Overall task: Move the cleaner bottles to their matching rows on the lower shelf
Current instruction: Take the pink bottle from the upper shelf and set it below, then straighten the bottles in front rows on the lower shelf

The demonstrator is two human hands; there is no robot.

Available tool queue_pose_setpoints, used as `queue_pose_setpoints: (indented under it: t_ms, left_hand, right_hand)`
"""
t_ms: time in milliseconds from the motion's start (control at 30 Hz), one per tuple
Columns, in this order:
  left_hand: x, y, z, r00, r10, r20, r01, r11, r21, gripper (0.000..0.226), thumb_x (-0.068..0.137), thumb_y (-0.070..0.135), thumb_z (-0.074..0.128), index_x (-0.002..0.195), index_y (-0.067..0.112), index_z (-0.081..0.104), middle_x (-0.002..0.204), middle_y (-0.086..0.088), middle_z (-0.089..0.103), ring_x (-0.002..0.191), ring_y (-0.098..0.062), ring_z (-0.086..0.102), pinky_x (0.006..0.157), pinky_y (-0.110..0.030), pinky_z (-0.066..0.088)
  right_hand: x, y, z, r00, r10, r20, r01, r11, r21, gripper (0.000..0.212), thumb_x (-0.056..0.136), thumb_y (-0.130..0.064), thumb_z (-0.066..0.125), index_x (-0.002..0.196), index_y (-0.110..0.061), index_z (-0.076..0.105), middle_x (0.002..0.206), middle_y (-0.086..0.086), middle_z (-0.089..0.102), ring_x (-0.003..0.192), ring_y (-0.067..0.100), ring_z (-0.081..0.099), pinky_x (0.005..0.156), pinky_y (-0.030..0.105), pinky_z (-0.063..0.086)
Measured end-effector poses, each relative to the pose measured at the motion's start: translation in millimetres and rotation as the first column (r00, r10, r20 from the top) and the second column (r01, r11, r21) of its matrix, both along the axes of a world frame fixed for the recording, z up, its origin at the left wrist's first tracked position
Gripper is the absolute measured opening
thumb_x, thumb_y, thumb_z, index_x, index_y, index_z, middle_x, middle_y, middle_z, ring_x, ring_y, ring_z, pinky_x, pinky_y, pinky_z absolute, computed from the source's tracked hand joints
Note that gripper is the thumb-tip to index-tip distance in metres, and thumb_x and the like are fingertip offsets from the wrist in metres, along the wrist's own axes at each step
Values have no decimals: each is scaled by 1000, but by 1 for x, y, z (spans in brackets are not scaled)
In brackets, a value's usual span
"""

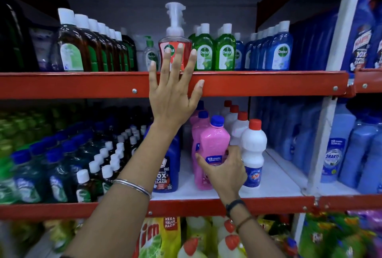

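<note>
Looking at the head view, only view available. Right hand [224, 168] wrapped around front pink bottle [210, 150] on lower shelf [275, 185], fingers curled on label band, thumb on bottle's left side, remaining fingers on its right. Grasping, not yet clear whether lifted or standing on the board; base partly hidden by hand. Bottle upright, long axis vertical, blue cap up. Sits at front of pink row, more pink bottles directly behind it, so apparently already in matching row. White bottle [253, 154] with red cap just beside on right, touching or nearly touching knuckles; cannot tell which. Blue bottle [167, 169] to left, small gap between.

Left hand [175, 90] open, fingers spread flat, palm over red front rail of upper shelf [82, 84], fingertips reaching up in front of red pump bottle [174, 51]. Holding nothing. Likely bracing or reaching for next item.

Key relation: pink bottle directly in right palm, right hand nearer by far. Judgement: next move probably a short push straight back, then release. Risk: knocking white neighbour.
</note>
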State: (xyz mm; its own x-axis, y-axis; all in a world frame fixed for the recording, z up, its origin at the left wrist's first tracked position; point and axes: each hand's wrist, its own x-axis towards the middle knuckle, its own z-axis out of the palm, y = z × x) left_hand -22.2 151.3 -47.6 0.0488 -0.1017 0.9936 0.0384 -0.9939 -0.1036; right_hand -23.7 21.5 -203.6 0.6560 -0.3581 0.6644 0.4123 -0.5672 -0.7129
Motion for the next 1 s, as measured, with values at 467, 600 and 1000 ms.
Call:
queue_pose_setpoints:
  t_ms: [467, 600, 1000]
  left_hand:
    - [0, -2, 1, 1000, -17, 11, 17, 1000, -5, 56, 99, 52, 27, 148, 27, 31, 156, -3, 32, 145, -23, 25, 118, -48, 17]
    - [-3, -3, 1, 999, -21, -36, 19, 999, -32, 57, 98, 53, 28, 149, 28, 30, 157, -1, 30, 146, -21, 22, 119, -46, 13]
    - [-42, -80, -98, 372, -922, 110, 794, 255, -551, 48, 100, 39, 26, 137, 18, 47, 152, 2, 38, 143, -13, 29, 117, -29, 25]
  right_hand:
    - [25, 13, -6, 984, -101, -145, 71, 977, -201, 78, 53, -76, 66, 94, -13, 45, 91, 8, 57, 78, 26, 60, 53, 29, 40]
    - [21, 12, -12, 987, -95, -126, 66, 974, -217, 85, 51, -88, 50, 90, -13, 45, 86, 8, 55, 73, 25, 60, 51, 27, 40]
    - [-12, -89, -26, 964, 203, 172, -257, 880, 400, 72, 72, -80, 40, 124, -30, 48, 124, -1, 57, 108, 18, 55, 88, 37, 48]
